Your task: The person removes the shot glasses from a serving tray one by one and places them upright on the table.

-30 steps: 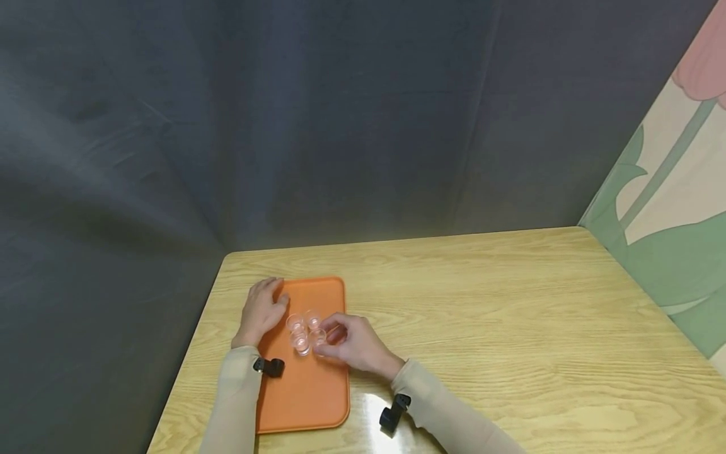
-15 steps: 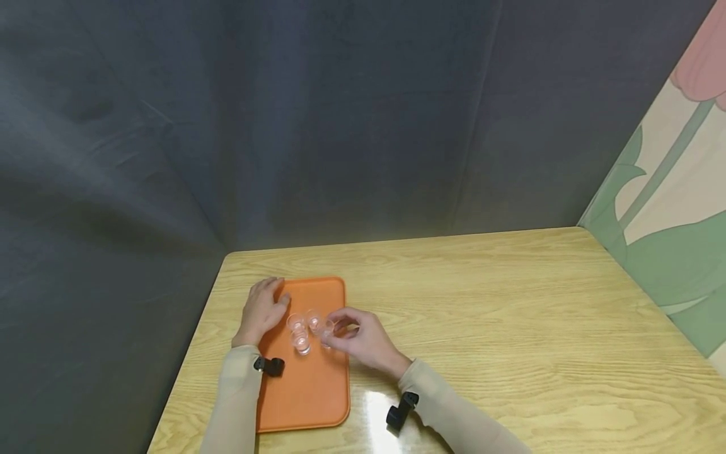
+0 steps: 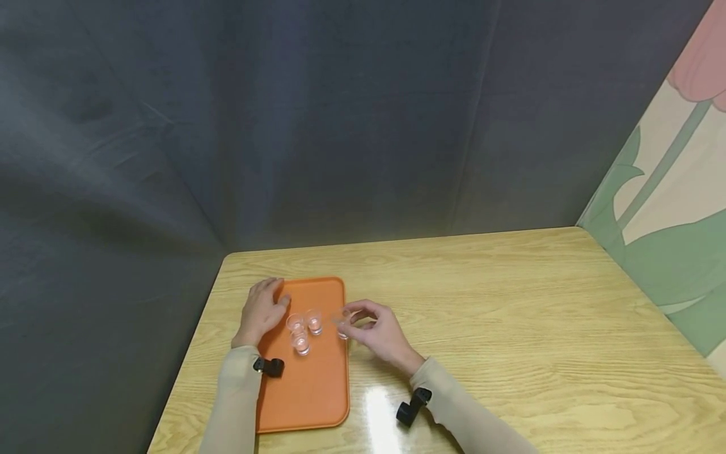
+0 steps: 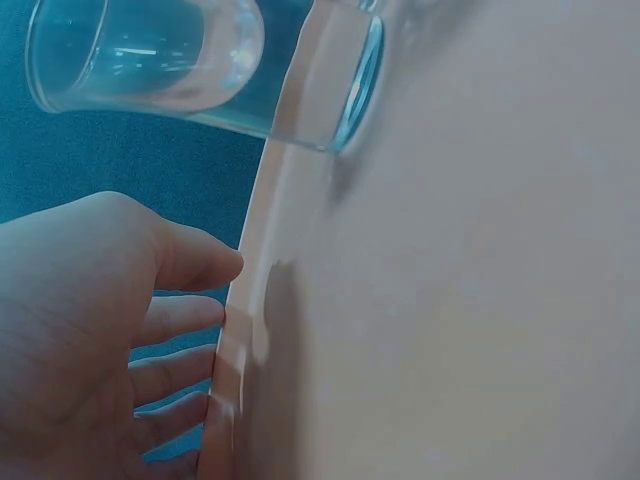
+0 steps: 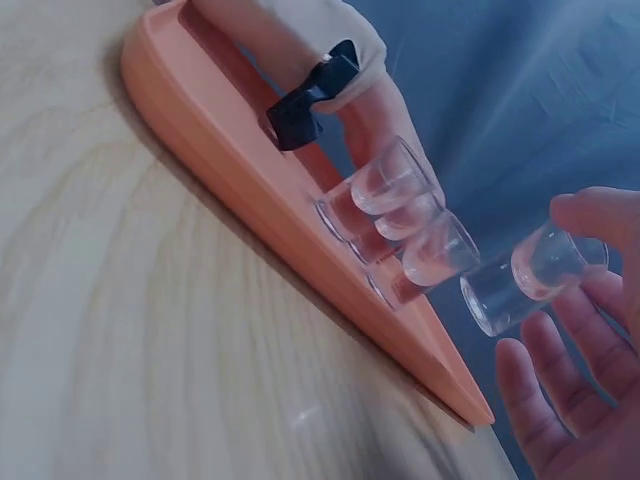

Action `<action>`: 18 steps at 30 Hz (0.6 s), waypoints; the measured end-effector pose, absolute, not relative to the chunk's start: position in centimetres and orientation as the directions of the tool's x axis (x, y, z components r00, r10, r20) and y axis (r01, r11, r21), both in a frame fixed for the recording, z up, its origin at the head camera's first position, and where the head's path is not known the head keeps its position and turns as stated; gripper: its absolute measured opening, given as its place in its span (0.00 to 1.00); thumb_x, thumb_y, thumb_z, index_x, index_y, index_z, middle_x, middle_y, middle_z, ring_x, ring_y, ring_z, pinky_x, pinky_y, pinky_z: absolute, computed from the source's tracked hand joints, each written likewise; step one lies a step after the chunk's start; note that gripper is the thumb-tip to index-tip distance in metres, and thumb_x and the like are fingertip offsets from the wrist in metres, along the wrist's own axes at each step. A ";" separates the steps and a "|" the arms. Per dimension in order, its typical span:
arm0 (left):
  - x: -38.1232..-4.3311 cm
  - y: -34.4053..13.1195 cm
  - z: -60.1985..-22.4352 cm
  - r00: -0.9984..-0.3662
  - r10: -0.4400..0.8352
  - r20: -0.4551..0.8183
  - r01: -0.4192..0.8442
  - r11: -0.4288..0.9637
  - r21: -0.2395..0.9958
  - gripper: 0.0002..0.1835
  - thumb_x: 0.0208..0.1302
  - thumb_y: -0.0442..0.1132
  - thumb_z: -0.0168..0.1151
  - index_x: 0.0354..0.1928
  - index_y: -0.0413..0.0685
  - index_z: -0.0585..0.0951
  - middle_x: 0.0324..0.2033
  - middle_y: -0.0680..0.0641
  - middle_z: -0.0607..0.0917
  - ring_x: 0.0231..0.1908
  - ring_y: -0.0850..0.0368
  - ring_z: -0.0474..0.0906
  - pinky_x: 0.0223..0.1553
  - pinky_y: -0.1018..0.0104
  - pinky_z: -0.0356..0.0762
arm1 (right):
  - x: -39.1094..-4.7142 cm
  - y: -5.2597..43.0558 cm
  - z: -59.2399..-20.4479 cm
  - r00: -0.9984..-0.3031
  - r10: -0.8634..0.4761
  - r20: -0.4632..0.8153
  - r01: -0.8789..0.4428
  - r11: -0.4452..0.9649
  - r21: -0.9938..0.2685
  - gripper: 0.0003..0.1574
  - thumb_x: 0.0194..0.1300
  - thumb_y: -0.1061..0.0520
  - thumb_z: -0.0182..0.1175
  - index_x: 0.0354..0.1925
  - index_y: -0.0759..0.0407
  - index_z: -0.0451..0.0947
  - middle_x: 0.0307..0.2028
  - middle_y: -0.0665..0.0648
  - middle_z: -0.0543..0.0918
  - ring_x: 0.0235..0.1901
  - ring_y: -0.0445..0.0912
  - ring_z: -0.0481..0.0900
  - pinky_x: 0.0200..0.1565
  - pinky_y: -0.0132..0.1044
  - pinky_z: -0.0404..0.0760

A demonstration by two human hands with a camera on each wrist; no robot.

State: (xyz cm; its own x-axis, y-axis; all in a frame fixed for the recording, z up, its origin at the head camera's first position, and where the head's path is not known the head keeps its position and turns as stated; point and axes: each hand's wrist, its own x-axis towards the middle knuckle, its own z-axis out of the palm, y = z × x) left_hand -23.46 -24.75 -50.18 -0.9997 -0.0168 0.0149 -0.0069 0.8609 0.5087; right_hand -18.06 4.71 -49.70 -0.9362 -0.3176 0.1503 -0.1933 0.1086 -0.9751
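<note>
My right hand (image 3: 379, 329) pinches a clear shot glass (image 3: 343, 331) by its upper part, over the right rim of the orange tray (image 3: 303, 394). In the right wrist view that shot glass (image 5: 500, 295) is tilted, its thick base clear of the fingers. My left hand (image 3: 261, 313) lies at the tray's left edge. Its fingers are fairly straight against the rim in the left wrist view, holding nothing. Three more shot glasses (image 3: 300, 343) stand close together at the middle of the tray. One shot glass (image 4: 160, 60) shows large in the left wrist view.
The tray lies at the left end of a wooden table (image 3: 482, 328). A dark curtain (image 3: 363, 126) hangs behind and to the left. At the right is a wall (image 3: 669, 208) with a painted flower.
My right hand has moved right and slightly away from me with the shot glass, out of the group on the tray. The left hand has stayed put.
</note>
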 end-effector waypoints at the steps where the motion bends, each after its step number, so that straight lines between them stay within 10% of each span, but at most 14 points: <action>1: -23.5 -24.7 -50.2 -1.000 -0.016 0.015 -0.006 0.862 0.507 0.30 0.79 0.45 0.53 0.77 0.37 0.70 0.78 0.31 0.67 0.80 0.30 0.56 0.79 0.31 0.57 | -18.1 4.9 -49.7 -0.940 -0.307 0.152 -0.193 0.110 -0.975 0.24 0.64 0.56 0.76 0.57 0.60 0.86 0.51 0.58 0.89 0.45 0.45 0.85 0.43 0.32 0.88; 18: -23.4 -24.7 -50.3 -0.999 -0.023 0.026 -0.007 0.864 0.503 0.31 0.79 0.45 0.54 0.77 0.37 0.70 0.78 0.32 0.67 0.79 0.31 0.57 0.79 0.32 0.57 | -19.7 9.5 -50.1 -0.975 -0.165 0.149 -0.168 0.107 -0.980 0.22 0.63 0.61 0.76 0.55 0.63 0.86 0.52 0.64 0.87 0.46 0.43 0.83 0.46 0.29 0.87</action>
